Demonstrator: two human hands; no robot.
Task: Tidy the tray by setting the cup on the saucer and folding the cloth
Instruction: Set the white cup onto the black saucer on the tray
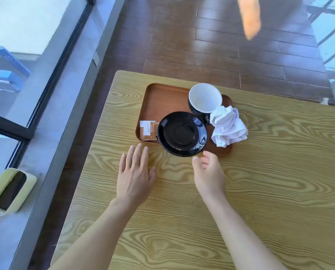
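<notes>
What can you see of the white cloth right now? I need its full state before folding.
The white cloth is a crumpled bunch of thin, soft-looking fabric, unfolded, full of creases and peaks. It sits at the right edge of the wooden tray, partly spilling over the rim towards the table. Its upper left part lies against the cup, hiding some of the dark outer wall. The saucer sits just to its left. Neither hand touches it.

Single head cam, wide-angle, steep fwd-down view over table [260, 191], tray [162, 98] mid-frame, fairly near.
</notes>
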